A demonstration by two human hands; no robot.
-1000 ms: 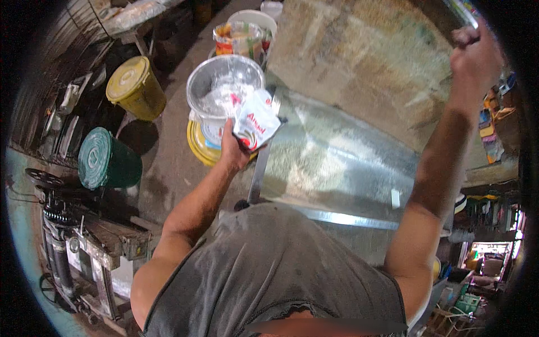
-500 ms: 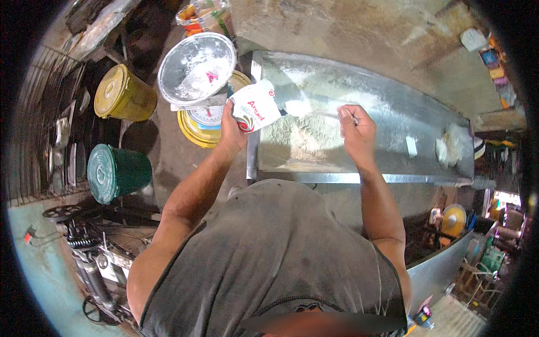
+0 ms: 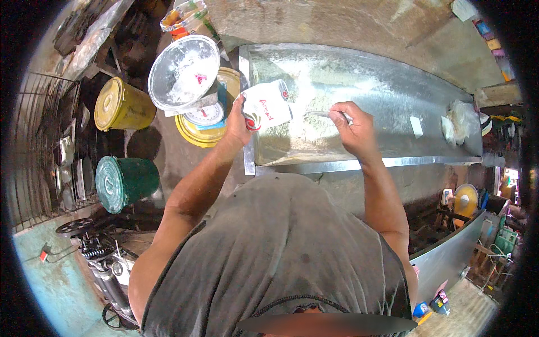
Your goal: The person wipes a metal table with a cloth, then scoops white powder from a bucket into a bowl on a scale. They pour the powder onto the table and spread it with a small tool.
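Setting: cluttered workshop with a bare concrete floor [image 3: 168, 157], seen from above; a rough concrete slab lies beyond the work surface.
Table: long sheet-metal table [image 3: 387, 95] with raised edges, its left part dusted with white powder.
Left hand: left hand [image 3: 238, 121] at the table's left edge, fingers clamped on a white packet [image 3: 266, 106] with red print, held tilted just above the powdered metal.
Right hand: right hand [image 3: 353, 126] over the table, right of the packet, fingers pinched together on a thin metal utensil [image 3: 320, 114] whose tip points at the packet's open side.
Packet and utensil: close together; whether the tip is inside the packet cannot be told.
Scale: off the table's left end, a dial scale [image 3: 205, 115] on a yellow base, carrying a metal bowl [image 3: 182, 73] with white powder in it.
Floor, left: yellow lidded bucket [image 3: 120, 104] and green lidded bucket [image 3: 123, 182], apart from each other.
Table, far right: a small white piece [image 3: 416, 127] and a clear plastic bag [image 3: 457, 121], well apart from both hands.
Lower left: dark machinery [image 3: 101, 253] on the floor.
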